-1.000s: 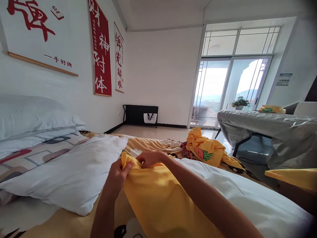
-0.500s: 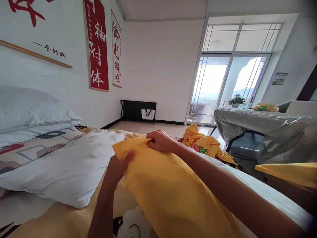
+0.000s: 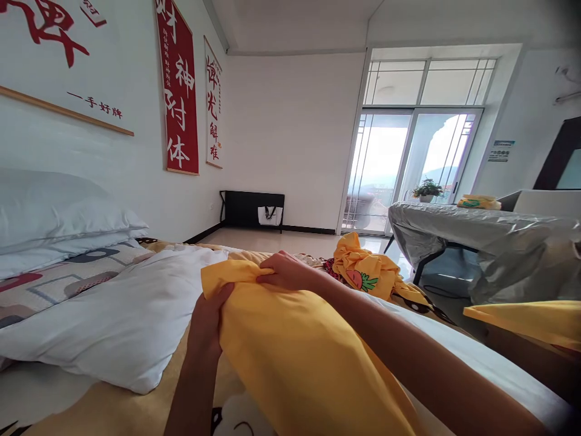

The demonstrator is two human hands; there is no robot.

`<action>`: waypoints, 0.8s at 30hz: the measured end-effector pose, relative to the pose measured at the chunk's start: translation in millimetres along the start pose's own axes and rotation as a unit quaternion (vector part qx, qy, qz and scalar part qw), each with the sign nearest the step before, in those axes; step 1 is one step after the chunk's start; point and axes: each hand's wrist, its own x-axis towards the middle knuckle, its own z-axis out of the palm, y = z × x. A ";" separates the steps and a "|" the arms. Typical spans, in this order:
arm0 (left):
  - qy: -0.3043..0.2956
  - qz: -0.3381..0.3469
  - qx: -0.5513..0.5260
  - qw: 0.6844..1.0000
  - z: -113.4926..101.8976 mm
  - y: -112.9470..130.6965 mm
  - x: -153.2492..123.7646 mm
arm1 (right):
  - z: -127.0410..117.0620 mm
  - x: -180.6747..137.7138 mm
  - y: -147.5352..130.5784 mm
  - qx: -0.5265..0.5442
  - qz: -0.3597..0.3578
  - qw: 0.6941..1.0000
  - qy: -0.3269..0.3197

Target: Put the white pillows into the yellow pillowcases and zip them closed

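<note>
A plain yellow pillowcase [image 3: 295,357] stretches from the far end of my reach down toward my body, its upper edge bunched into folds. My left hand [image 3: 209,318] is closed around its left edge, thumb lying over the cloth. Near the top edge, my right hand [image 3: 287,271] pinches a gathered fold. The fingers behind the fabric are hidden from me. Left of my left hand, a white pillow [image 3: 113,321] lies on the bed. Under the pillowcase a tan blanket [image 3: 136,409] with a white cartoon figure shows in part.
More white pillows [image 3: 59,209] rest against the left wall. A crumpled yellow cloth [image 3: 363,266] with a printed carrot-like figure lies beyond my right arm. At right stands a table [image 3: 436,219] under silvery plastic. Another yellow cloth [image 3: 531,321] juts in at the right edge.
My right hand has shifted slightly left and gathered the top edge into tighter folds. My left thumb now presses over the cloth's edge. The camera view has tilted up a little.
</note>
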 end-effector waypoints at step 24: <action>-0.117 0.003 -0.044 0.992 -9.6 -3.7 17.4 | 12.9 5.9 -23.3 0.211 0.016 0.971 0.115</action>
